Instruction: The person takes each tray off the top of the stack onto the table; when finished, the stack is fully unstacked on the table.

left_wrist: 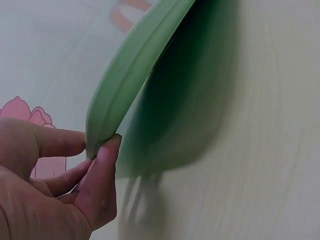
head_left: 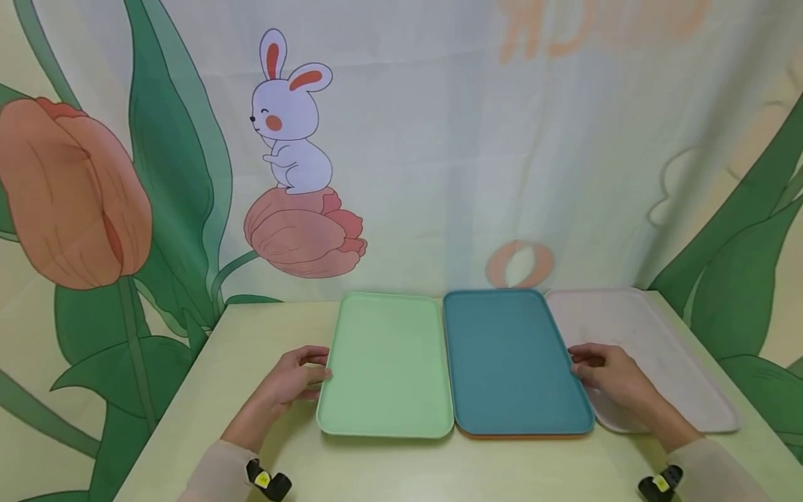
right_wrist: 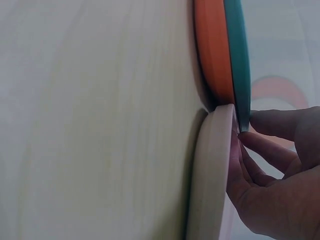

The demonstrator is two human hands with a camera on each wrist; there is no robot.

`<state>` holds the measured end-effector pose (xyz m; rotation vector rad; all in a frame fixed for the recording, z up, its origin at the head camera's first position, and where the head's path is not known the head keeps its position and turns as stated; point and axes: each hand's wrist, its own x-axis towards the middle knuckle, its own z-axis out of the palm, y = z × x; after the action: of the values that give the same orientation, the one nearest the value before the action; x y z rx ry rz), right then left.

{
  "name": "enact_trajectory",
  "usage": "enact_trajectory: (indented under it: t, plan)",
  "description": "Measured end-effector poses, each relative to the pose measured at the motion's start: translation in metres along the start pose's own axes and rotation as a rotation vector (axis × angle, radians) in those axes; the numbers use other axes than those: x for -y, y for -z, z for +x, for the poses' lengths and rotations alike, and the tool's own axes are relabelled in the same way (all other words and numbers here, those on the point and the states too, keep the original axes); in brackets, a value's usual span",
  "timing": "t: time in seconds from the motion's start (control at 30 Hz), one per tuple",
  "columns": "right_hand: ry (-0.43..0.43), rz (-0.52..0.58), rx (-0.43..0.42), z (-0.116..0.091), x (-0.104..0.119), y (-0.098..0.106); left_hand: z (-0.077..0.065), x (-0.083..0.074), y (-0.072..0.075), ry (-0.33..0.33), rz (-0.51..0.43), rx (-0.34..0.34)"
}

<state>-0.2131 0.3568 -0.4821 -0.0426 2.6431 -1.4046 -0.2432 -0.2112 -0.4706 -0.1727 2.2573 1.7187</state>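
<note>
A light green rectangular tray (head_left: pixel 389 362) is pinched at its left edge by my left hand (head_left: pixel 293 378), thumb on one side and fingers beneath. In the left wrist view that edge stands above the table with a shadow below it. Beside it lies a blue tray (head_left: pixel 514 362), stacked on an orange tray (right_wrist: pixel 215 50). My right hand (head_left: pixel 613 374) pinches the blue tray's right edge between thumb and fingers. Its fingers overlap the pale pinkish-white tray (head_left: pixel 633 321) at the far right, whose rim meets the orange one in the right wrist view.
The trays are on a pale wooden table (head_left: pixel 263 328). A curtain (head_left: pixel 408 139) printed with a rabbit and tulips hangs right behind the table's back edge. Black wrist cameras (head_left: pixel 270 481) sit on both sleeves.
</note>
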Motion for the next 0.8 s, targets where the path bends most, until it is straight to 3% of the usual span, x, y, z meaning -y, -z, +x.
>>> enact_trajectory:
  t: [0.37,0.47,0.63,0.8]
  plan:
    - [-0.009,-0.022,0.009,0.003,-0.003,0.001,0.008,0.010,-0.012,-0.026,0.009,-0.043]
    - [-0.005,-0.018,0.011,0.004,-0.003,0.001,0.008,0.012,-0.016,-0.059,0.100,-0.075]
    - [0.003,-0.019,0.003,0.003,-0.004,0.001,0.007,0.009,-0.021,-0.129,0.351,-0.121]
    - [0.001,-0.018,0.000,0.002,-0.005,0.001,0.005,-0.005,-0.020,-0.161,0.496,-0.086]
